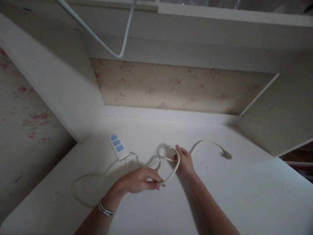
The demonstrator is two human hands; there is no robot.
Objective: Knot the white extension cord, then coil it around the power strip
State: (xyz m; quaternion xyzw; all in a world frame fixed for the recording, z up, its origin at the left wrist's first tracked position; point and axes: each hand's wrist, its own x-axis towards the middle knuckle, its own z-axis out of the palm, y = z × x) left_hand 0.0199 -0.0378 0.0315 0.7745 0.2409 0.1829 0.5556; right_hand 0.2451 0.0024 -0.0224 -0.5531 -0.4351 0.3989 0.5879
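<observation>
A white power cord (176, 166) is looped between my two hands above the desk. My left hand (143, 179), with silver bangles on its wrist, pinches the lower side of the loop between thumb and fingers. At the loop's upper right, my right hand (184, 160) is closed on the same cord. To the left lies the white power strip (119, 147) with blue sockets, its cord running from its lower end. A slack length of cord curves on the desk left of my left hand. Beyond my right hand, the cord ends in a plug (226, 154) lying on the desk.
The white desk (244, 195) has side panels left and right and a low ledge (171, 115) at the back. Floral wallpaper (176, 85) shows behind. A shelf (220, 36) overhangs the desk, and a bent white bar (119, 54) hangs into view at upper left.
</observation>
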